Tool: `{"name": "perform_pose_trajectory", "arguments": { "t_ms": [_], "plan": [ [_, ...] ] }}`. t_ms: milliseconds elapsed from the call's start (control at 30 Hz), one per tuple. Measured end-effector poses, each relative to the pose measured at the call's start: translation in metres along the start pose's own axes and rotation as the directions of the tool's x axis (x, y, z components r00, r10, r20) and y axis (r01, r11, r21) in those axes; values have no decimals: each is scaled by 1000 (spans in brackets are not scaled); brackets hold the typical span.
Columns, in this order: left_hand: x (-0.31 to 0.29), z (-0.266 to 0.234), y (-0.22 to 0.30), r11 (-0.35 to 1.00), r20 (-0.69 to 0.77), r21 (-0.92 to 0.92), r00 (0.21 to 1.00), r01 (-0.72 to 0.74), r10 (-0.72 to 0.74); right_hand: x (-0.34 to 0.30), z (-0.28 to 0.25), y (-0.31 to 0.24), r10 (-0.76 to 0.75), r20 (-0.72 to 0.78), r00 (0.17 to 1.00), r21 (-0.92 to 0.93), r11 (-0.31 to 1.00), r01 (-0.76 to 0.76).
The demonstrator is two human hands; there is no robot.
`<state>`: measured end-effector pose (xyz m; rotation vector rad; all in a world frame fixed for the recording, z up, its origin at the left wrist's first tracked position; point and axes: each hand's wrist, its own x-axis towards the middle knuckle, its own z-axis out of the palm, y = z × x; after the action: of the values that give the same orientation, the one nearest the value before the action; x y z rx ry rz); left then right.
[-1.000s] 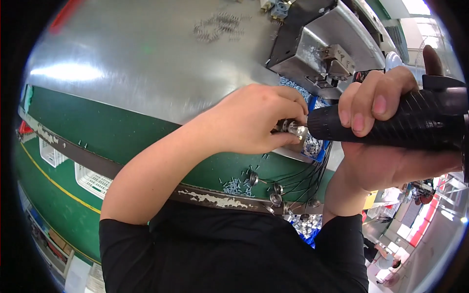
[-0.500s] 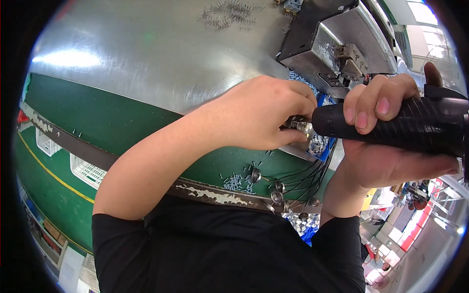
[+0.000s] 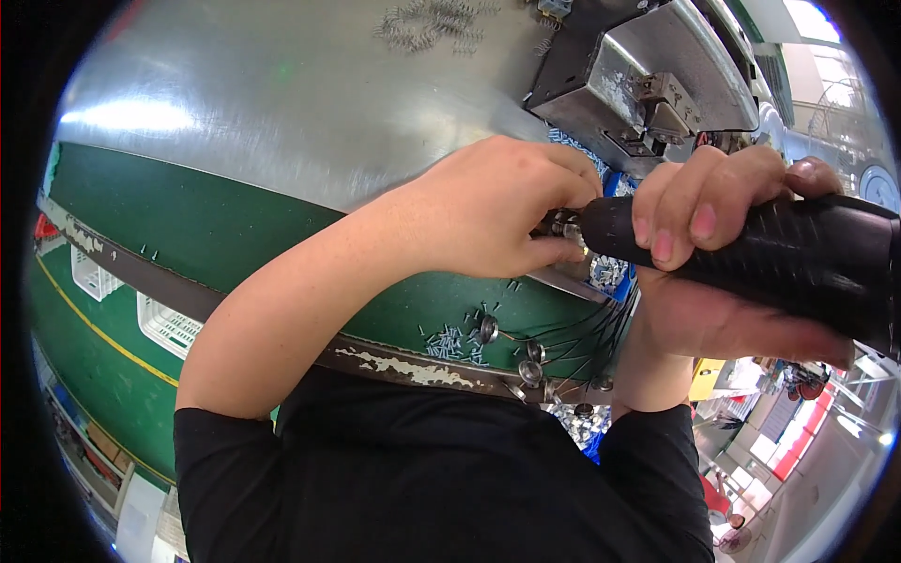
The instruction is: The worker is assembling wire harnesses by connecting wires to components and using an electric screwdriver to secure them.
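My left hand [image 3: 521, 206] is closed over the near side of the steel bench, its thumb and fingers pinching a small dark and shiny metal part [image 3: 566, 225], mostly hidden by the fingers. In my right hand [image 3: 694, 211] lies a black power screwdriver [image 3: 798, 258], held sideways with the fingers curled over the top and the thumb below. Its nose is right at the small part between my left fingertips; the bit itself cannot be made out. Just beyond and below that spot, a blue bin [image 3: 615, 291] holds small silvery metal pieces.
Loose screws [image 3: 453, 344] lie on the green strip, beside round metal parts [image 3: 488, 328] with black wires. Springs [image 3: 432, 26] lie on the steel bench [image 3: 282, 94]. A metal fixture [image 3: 648, 84] stands at the far right. White crates [image 3: 167, 326] sit at the left below the bench.
The screwdriver and my right hand have shifted a little left, and the tool's rear end has dipped. My left hand has moved slightly left and away, still pinching the part.
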<state>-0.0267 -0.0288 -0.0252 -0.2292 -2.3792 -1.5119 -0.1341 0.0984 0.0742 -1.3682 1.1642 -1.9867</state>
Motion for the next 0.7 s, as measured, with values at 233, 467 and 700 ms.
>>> {"name": "perform_pose_trajectory", "arguments": {
  "t_ms": [233,467,700],
  "plan": [
    [1,-2,3,999,26,-46,1000,15,-14,-3,-1,3,13,16,1000,36,999,-13],
    [0,-1,3,1000,30,-12,1000,-2,2,-1,-6,3,5,16,1000,52,999,-5],
    [5,0,6,998,4,-56,999,-35,35,4,-31,-25,25,36,999,139,990,-29]
  ]
}}
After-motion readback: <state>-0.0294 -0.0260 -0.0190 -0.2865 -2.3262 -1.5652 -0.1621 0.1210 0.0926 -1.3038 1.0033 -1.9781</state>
